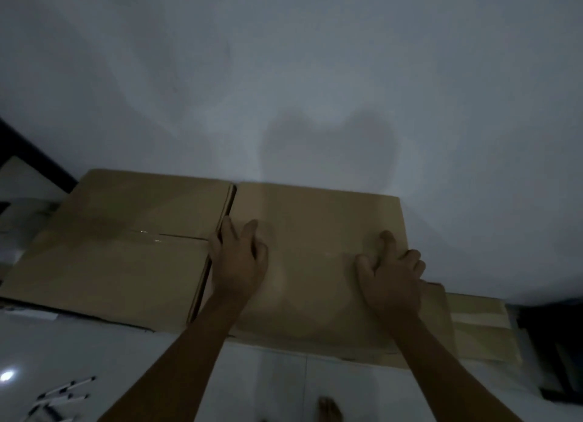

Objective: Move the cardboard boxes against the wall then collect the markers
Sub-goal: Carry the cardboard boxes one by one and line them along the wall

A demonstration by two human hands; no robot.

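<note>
Two brown cardboard boxes stand side by side against the pale wall (284, 74). The left box (120, 245) has a taped seam on top. The right box (315, 226) has both my hands on its top. My left hand (238, 257) rests at its left edge, fingers spread, beside the gap between the boxes. My right hand (391, 276) presses near its right edge, fingers curled over that edge. Several black-and-white markers (60, 399) lie scattered on the white floor at the lower left.
A third, lower cardboard piece (479, 327) sticks out at the right, behind the right box. Dark objects (549, 342) sit at the far right and a dark frame (31, 150) at the far left. My bare foot (329, 410) shows at the bottom.
</note>
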